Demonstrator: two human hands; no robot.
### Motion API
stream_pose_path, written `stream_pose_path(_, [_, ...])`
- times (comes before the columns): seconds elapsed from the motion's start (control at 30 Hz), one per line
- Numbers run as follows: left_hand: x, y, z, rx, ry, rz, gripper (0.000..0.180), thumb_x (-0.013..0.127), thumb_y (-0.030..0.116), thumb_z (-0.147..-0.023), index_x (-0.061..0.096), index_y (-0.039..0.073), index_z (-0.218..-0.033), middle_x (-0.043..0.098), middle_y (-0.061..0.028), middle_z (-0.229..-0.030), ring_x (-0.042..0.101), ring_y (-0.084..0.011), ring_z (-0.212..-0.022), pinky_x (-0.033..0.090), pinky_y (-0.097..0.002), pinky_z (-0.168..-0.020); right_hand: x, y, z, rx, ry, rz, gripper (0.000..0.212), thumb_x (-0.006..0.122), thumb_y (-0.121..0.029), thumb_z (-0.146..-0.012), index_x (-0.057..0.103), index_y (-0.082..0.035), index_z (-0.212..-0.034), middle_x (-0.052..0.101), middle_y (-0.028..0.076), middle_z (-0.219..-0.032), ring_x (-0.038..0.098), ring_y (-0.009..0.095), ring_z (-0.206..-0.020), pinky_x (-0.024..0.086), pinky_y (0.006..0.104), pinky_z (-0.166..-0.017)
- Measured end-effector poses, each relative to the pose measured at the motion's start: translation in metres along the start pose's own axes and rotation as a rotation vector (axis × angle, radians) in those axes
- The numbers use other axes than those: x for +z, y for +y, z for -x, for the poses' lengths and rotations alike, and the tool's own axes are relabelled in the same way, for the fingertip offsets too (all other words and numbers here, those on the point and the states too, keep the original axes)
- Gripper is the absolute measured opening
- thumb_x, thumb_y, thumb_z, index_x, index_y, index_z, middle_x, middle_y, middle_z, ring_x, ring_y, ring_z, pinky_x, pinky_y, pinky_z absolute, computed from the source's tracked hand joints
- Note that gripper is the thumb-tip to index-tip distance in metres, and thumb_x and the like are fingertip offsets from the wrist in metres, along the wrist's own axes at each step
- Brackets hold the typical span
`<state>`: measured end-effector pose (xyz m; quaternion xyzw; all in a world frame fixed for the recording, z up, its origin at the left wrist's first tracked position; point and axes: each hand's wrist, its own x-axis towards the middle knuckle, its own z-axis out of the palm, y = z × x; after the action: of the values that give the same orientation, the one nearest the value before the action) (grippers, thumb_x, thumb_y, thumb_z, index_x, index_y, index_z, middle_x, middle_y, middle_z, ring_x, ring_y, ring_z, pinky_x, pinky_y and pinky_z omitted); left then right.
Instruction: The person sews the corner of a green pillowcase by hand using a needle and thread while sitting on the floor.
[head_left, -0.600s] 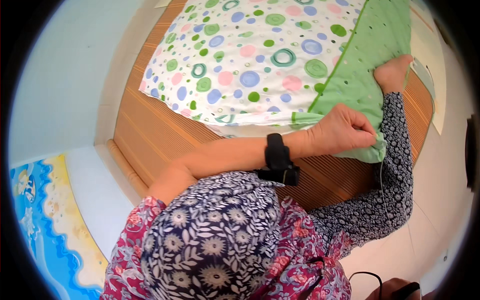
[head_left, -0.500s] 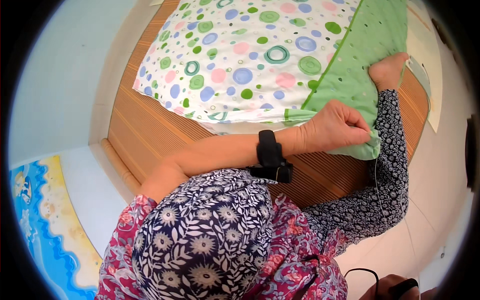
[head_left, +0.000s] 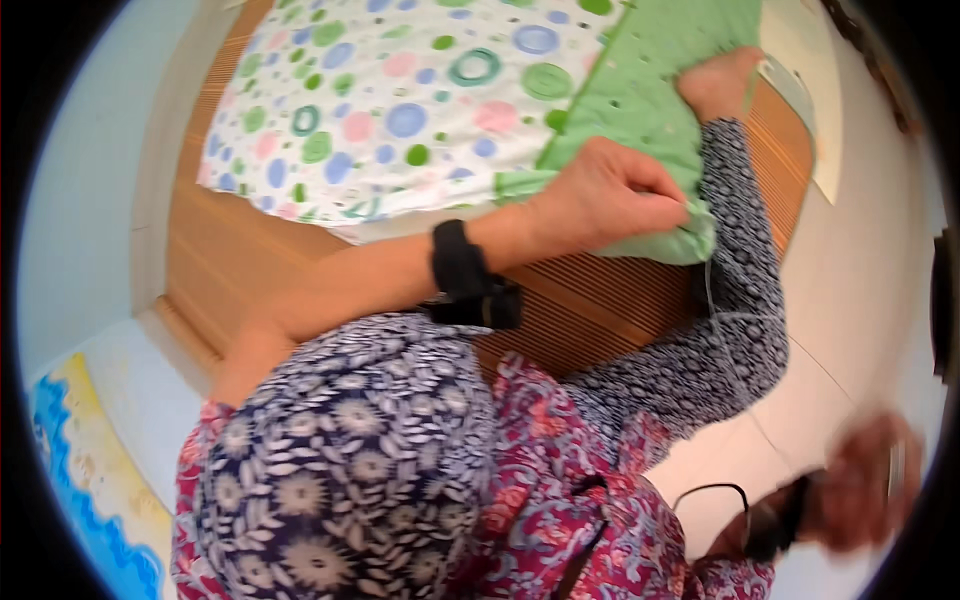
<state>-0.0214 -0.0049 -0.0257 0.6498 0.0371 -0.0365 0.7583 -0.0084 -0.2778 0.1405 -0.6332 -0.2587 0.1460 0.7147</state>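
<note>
My left hand (head_left: pixel 615 200) is closed in a pinch on the green corner of a dotted quilt (head_left: pixel 405 120), just above my bent leg. The bunched green corner (head_left: pixel 698 235) sticks out past its fingertips. A thin white thread (head_left: pixel 735 375) hangs from that corner and runs down across my patterned trouser leg toward the lower right. My right hand (head_left: pixel 868 485) is out at the lower right, apart from the quilt and smeared by motion. A pale, thin streak shows by its fingers, too blurred to name. Black bands circle both wrists.
A brown slatted mat (head_left: pixel 600 315) lies under the quilt, over a pale tiled floor (head_left: pixel 850 300). My bare foot (head_left: pixel 722 85) rests at the quilt's green edge. A light blue wall (head_left: pixel 95 200) stands at left, with a blue and yellow picture (head_left: pixel 95 480) below.
My right hand has risen from the lower edge and swung outward to the right. My left hand keeps its pinch on the green corner. The whole view has shifted.
</note>
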Motion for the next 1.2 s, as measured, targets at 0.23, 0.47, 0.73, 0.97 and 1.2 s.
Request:
stream_pose_path(0.23, [-0.001, 0.007, 0.001, -0.043, -0.001, -0.063, 0.011, 0.068, 0.008, -0.081, 0.073, 0.001, -0.089, 0.068, 0.0003, -0.073, 0.056, -0.0013, -0.064, 0.043, -0.0164, -0.054, 0.011, 0.091, -0.026, 0.15, -0.1, 0.637, 0.004, 0.062, 0.001, -0.086, 0.062, -0.002, -0.089, 0.062, 0.004, -0.077, 0.055, 0.008, -0.059, 0.042, 0.0218, -0.051])
stream_pose_path(0.47, [0.0, 0.008, 0.002, -0.079, -0.003, -0.087, 0.013, 0.068, 0.007, -0.082, 0.072, 0.001, -0.092, 0.069, -0.001, -0.076, 0.059, -0.0023, -0.067, 0.046, -0.0164, -0.058, 0.019, 0.105, -0.047, -0.057, -0.251, 0.887, 0.013, 0.069, 0.0, -0.079, 0.068, -0.004, -0.091, 0.062, 0.008, -0.068, 0.059, 0.017, -0.057, 0.044, 0.0264, -0.051])
stream_pose_path(0.73, [-0.001, 0.007, 0.001, -0.073, -0.005, -0.037, 0.014, 0.069, 0.007, -0.082, 0.072, 0.001, -0.094, 0.069, -0.0017, -0.078, 0.06, -0.0033, -0.069, 0.048, -0.0171, -0.061, 0.013, 0.105, -0.055, -0.049, -0.292, 0.874, 0.016, 0.069, 0.0, -0.078, 0.069, -0.005, -0.093, 0.055, 0.007, -0.061, 0.052, 0.017, -0.05, 0.04, 0.0277, -0.048])
stream_pose_path(0.97, [-0.003, 0.005, 0.001, -0.056, -0.018, -0.069, 0.014, 0.069, 0.008, -0.084, 0.072, 0.001, -0.095, 0.07, -0.0034, -0.081, 0.062, -0.0046, -0.071, 0.049, -0.0177, -0.063, 0.012, 0.103, -0.057, -0.066, -0.31, 0.915, 0.015, 0.069, -0.001, -0.078, 0.069, -0.006, -0.092, 0.056, 0.007, -0.062, 0.054, 0.019, -0.051, 0.041, 0.0283, -0.048])
stream_pose_path(1.2, [-0.003, 0.003, 0.0, -0.045, -0.024, -0.079, 0.014, 0.069, 0.008, -0.084, 0.072, 0.001, -0.096, 0.07, -0.0037, -0.082, 0.062, -0.0051, -0.073, 0.05, -0.018, -0.065, 0.011, 0.103, -0.058, -0.044, -0.313, 0.914, 0.015, 0.068, -0.001, -0.078, 0.069, -0.005, -0.092, 0.058, 0.007, -0.063, 0.056, 0.02, -0.054, 0.042, 0.0288, -0.05])
